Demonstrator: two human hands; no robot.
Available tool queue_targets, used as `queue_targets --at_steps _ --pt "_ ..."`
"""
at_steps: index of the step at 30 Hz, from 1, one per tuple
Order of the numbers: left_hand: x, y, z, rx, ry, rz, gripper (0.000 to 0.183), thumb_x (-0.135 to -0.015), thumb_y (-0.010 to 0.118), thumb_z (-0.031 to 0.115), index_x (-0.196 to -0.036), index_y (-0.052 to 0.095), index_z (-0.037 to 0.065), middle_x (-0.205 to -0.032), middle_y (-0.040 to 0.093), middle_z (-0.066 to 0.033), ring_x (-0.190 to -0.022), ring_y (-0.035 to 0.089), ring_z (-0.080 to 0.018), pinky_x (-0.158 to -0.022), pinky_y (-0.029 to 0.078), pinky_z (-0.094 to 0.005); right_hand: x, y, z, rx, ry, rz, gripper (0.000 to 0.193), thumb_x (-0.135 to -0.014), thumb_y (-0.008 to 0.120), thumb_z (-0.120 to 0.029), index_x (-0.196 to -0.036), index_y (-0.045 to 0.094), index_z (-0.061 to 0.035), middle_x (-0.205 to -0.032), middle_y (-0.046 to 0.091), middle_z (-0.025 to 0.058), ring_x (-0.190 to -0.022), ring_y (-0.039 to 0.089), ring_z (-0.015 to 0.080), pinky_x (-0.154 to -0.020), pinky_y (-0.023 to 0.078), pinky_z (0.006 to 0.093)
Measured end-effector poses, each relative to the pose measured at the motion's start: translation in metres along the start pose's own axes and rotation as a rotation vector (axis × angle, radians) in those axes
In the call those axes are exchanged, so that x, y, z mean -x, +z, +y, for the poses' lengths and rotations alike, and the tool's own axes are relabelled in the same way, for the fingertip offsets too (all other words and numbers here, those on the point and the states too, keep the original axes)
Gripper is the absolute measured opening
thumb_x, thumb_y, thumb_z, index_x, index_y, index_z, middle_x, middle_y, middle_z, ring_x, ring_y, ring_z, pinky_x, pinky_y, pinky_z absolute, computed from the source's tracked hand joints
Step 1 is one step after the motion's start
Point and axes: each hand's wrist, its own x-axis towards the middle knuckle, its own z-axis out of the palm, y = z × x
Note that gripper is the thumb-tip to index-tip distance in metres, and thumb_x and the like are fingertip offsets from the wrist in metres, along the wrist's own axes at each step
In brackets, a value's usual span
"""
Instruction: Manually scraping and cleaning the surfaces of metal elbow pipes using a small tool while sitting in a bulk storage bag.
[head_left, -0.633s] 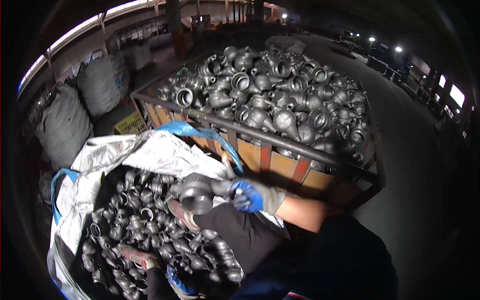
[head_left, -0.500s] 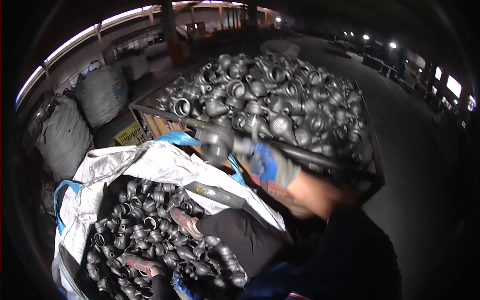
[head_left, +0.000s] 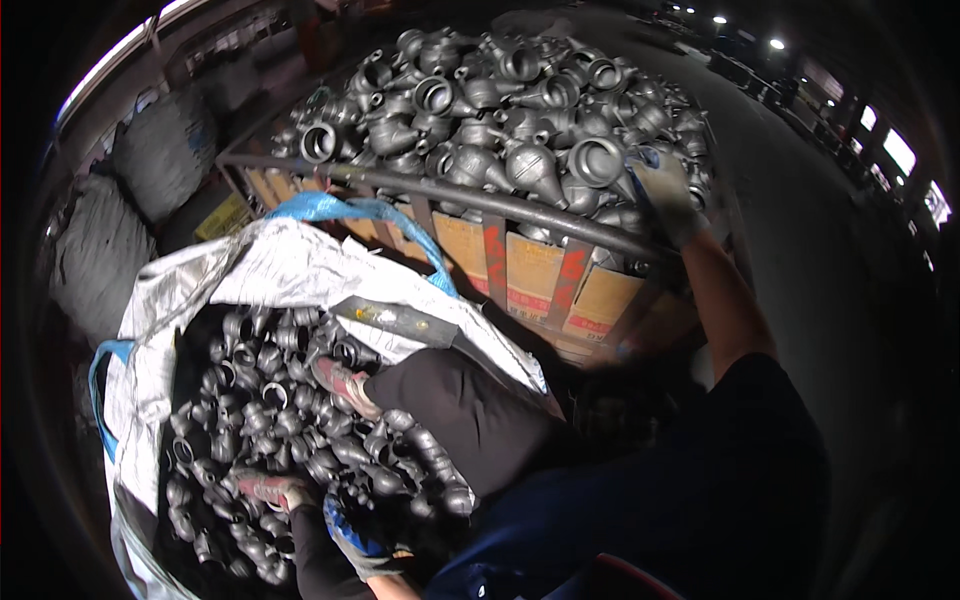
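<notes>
My right hand (head_left: 664, 190), in a grey glove with a blue-coated palm, is stretched out over the heap of castings in the crate. Its fingers are closed at the side of a grey metal casting (head_left: 597, 162) whose round mouth faces me. Low in the white bulk bag (head_left: 300, 262), beside my legs, is my gloved left hand (head_left: 356, 540). It lies against dark metal castings (head_left: 400, 500), and shadow hides how its fingers lie. Similar bulb-shaped castings (head_left: 265, 420) with open mouths and narrow necks fill the bag around my shoes.
The metal-framed crate (head_left: 470, 196), lined with cardboard, stands ahead with a bar along its near edge. Blue lifting loops (head_left: 350, 207) hang from the bag's rim. A dark board (head_left: 395, 322) lies at the rim near my knee. Full sacks (head_left: 165, 150) stand at left.
My right hand has carried a casting from above the crate's near bar to the right and away, onto the heap. The view has tilted down, and more of my left hand shows.
</notes>
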Motion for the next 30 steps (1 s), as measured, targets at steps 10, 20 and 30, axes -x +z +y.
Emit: queue_targets --at_steps 10,20,30 --pt "0.152 0.000 0.104 -0.753 1.017 0.805 0.032 -0.096 0.045 0.020 -0.123 0.052 0.004 -0.112 0.058 -0.0068 -0.099 0.057 -0.0177 -0.089 0.046 -0.0316 0.030 0.003 -0.083 -0.641 -0.219 -0.313 0.031 -0.095 0.046 -0.014 -0.118 0.056 0.0048 -0.121 0.057 0.0130 -0.111 0.052 0.0209 -0.096 0.040 0.0329" --pt "0.185 -0.185 -0.023 0.287 0.583 0.945 0.026 -0.090 0.050 0.019 -0.108 0.060 0.002 -0.090 0.062 -0.0086 -0.076 0.060 -0.0167 -0.071 0.050 -0.0288 0.198 0.124 -0.252 -1.105 -0.092 -1.226 0.033 -0.094 0.049 -0.017 -0.115 0.055 0.0082 -0.096 0.063 0.0095 -0.080 0.058 0.0130 -0.073 0.048 0.0269" --pt "-0.117 -0.245 0.024 -0.898 0.233 1.079 0.021 -0.087 0.049 0.014 -0.103 0.060 0.004 -0.092 0.063 -0.0128 -0.081 0.062 -0.0259 -0.071 0.050 -0.0367 0.238 0.164 -0.277 -0.559 -0.887 -0.801 0.022 -0.089 0.054 -0.004 -0.109 0.059 0.0050 -0.103 0.065 0.0174 -0.092 0.064 0.0274 -0.078 0.052 0.0361"
